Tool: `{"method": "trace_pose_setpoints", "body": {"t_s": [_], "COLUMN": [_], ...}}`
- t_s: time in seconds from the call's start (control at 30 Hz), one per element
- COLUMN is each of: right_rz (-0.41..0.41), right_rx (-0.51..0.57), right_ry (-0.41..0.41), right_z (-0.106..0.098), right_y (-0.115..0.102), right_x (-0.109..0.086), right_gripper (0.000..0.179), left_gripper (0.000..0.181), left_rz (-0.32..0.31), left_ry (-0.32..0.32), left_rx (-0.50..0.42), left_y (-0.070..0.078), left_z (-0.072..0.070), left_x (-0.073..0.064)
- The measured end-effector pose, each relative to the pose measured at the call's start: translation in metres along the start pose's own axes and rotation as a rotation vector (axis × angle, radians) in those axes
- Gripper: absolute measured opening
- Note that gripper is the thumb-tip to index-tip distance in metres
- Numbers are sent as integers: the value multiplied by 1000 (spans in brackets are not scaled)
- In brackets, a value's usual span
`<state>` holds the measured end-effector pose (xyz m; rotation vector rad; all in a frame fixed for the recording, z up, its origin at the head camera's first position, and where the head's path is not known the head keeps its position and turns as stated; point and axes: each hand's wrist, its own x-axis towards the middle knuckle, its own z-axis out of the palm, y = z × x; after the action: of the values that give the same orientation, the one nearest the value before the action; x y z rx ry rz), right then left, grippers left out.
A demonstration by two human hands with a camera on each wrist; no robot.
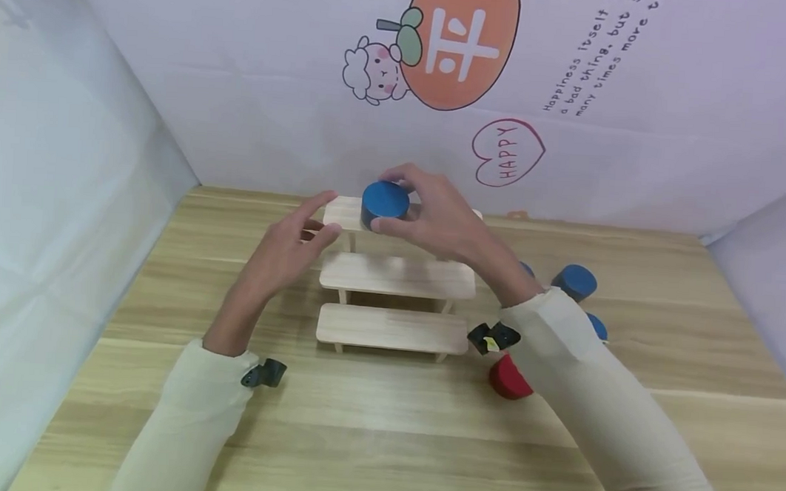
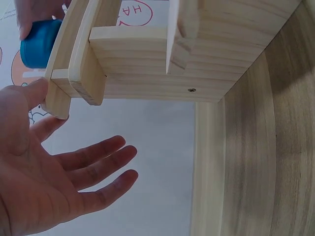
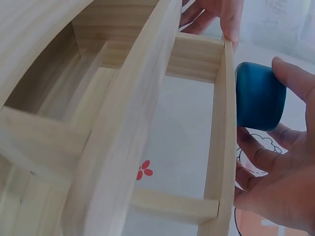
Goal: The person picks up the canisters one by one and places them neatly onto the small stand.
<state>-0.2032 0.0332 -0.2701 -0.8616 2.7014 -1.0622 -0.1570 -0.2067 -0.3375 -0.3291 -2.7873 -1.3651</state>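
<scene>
A pale wooden three-tier stepped stand (image 1: 398, 275) stands on the table, in the middle of the head view. On its top tier, left of centre, a blue cylinder (image 1: 385, 200) sits upright. My right hand (image 1: 444, 215) holds that cylinder from the right, thumb at its front and fingers behind. At the left end of the top tier is my left hand (image 1: 286, 247). Its thumb and index finger pinch the board's end, and the other fingers spread free in the left wrist view. The right wrist view shows the blue cylinder (image 3: 260, 96) against the top board.
Right of the stand lie more blue cylinders (image 1: 574, 282), partly hidden by my right arm. A red cylinder (image 1: 510, 378) lies nearer the front, beside the right sleeve. Behind the stand hangs a white printed cloth (image 1: 273, 120). The wood-grain table (image 1: 356, 436) extends toward me.
</scene>
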Motion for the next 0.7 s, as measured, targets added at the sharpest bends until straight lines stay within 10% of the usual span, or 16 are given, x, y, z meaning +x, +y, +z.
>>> {"method": "trace_pose_setpoints", "body": {"t_s": [0.7], "right_rz": [-43], "right_rx": [33], "right_ry": [-18], "right_z": [13], "right_y": [-4], "right_x": [14], "right_gripper": [63], "left_gripper": [61], "left_rz": [-16], "left_ry": [0], "left_rx": [35], "left_y": [5], "left_z": [1], "left_x": [-2]}}
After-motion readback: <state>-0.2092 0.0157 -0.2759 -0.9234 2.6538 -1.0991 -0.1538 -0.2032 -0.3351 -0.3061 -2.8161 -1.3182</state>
